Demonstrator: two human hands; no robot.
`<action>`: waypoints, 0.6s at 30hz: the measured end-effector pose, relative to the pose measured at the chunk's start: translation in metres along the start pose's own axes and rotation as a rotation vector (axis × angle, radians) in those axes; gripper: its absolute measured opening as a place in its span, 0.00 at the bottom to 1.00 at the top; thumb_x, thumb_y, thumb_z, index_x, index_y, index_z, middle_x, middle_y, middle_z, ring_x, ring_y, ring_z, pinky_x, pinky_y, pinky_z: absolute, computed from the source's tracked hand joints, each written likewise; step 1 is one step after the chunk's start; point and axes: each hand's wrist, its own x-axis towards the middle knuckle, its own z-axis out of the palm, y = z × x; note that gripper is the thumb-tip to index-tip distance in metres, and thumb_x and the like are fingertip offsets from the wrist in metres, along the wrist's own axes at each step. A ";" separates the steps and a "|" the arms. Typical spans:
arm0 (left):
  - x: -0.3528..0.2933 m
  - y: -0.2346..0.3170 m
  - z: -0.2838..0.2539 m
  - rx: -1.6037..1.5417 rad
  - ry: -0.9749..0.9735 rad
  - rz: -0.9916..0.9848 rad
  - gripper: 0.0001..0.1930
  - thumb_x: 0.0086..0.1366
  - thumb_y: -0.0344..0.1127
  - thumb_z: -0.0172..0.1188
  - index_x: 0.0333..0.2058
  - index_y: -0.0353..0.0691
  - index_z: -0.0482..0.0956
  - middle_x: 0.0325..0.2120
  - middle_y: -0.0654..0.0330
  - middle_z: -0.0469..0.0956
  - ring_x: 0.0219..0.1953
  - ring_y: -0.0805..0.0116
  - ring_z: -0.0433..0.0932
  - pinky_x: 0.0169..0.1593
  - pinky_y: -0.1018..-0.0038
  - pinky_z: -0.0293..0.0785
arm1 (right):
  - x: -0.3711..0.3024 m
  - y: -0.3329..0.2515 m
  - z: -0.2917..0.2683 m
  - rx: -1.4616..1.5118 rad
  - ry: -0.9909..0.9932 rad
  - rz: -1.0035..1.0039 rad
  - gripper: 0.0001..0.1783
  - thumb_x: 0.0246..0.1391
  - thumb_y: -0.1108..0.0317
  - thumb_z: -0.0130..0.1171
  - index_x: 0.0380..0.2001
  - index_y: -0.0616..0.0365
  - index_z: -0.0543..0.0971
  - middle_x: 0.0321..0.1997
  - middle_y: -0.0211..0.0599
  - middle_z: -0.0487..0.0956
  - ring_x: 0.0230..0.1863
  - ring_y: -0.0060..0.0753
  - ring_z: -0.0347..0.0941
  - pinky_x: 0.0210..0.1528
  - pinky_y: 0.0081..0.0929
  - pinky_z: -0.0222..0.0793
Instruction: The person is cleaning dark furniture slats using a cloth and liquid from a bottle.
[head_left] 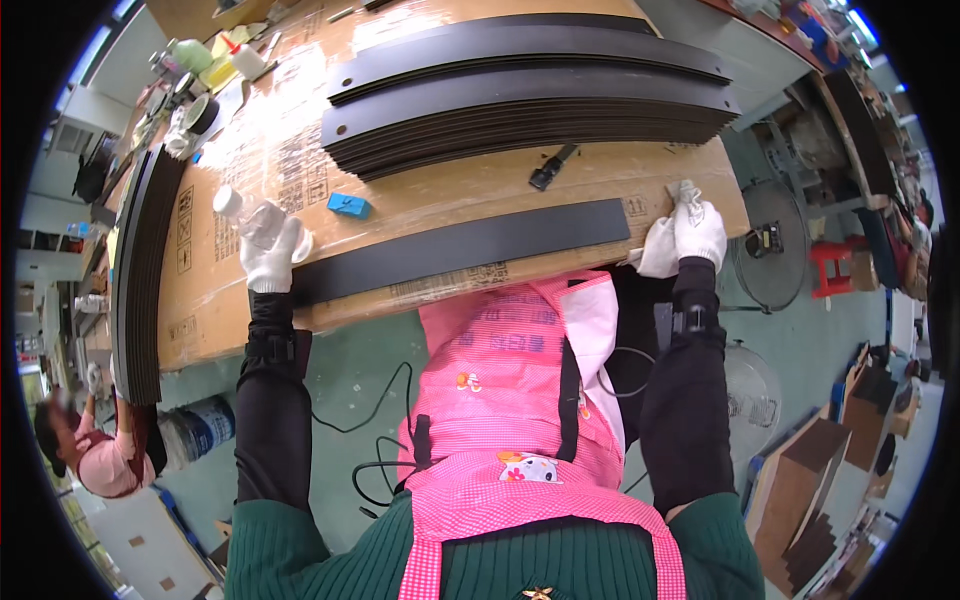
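My left hand (268,266), in a white glove, is closed round a clear plastic bottle (259,222) with a white cap, tilted over the left part of the table. My right hand (702,238), also gloved in white, grips a whitish cloth (657,250) at the table's right front corner. Part of the cloth hangs beside the hand, and a crumpled bit shows above the fingers. Between my hands a long dark grey strip board (470,247) lies flat along the front edge, its left end close to my left wrist.
Stacked dark boards (530,105) fill the back of the cardboard-covered table (240,150). More boards (145,270) stand at its left. A blue block (348,205) and a small black tool (552,168) lie behind the strip. Bottles and tape are far left. A floor fan (768,240) stands right.
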 end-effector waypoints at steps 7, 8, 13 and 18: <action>-0.019 0.091 0.029 -0.145 -0.089 0.257 0.27 0.63 0.22 0.70 0.60 0.35 0.74 0.47 0.56 0.84 0.47 0.69 0.83 0.54 0.69 0.81 | 0.040 0.017 -0.014 -0.195 0.017 0.115 0.26 0.63 0.44 0.55 0.52 0.50 0.84 0.56 0.53 0.82 0.57 0.60 0.80 0.61 0.52 0.75; -0.034 0.123 0.039 -0.182 -0.168 0.272 0.31 0.61 0.20 0.69 0.62 0.35 0.72 0.48 0.55 0.83 0.48 0.69 0.83 0.53 0.69 0.81 | 0.030 0.000 -0.011 -0.177 0.053 0.090 0.26 0.63 0.44 0.55 0.53 0.49 0.84 0.56 0.52 0.82 0.57 0.59 0.80 0.61 0.52 0.75; -0.074 0.165 0.123 0.260 -0.604 0.406 0.46 0.51 0.31 0.74 0.71 0.40 0.68 0.53 0.47 0.84 0.52 0.58 0.87 0.55 0.66 0.82 | 0.019 -0.006 -0.003 -0.139 0.095 0.079 0.25 0.63 0.45 0.56 0.56 0.44 0.84 0.54 0.49 0.82 0.57 0.55 0.80 0.61 0.50 0.75; -0.080 0.193 0.194 0.482 -0.942 0.491 0.43 0.54 0.41 0.69 0.71 0.58 0.68 0.49 0.51 0.83 0.45 0.46 0.86 0.48 0.58 0.84 | 0.019 -0.011 -0.007 -0.083 0.096 0.078 0.25 0.61 0.46 0.56 0.50 0.53 0.85 0.54 0.52 0.82 0.57 0.59 0.79 0.61 0.51 0.74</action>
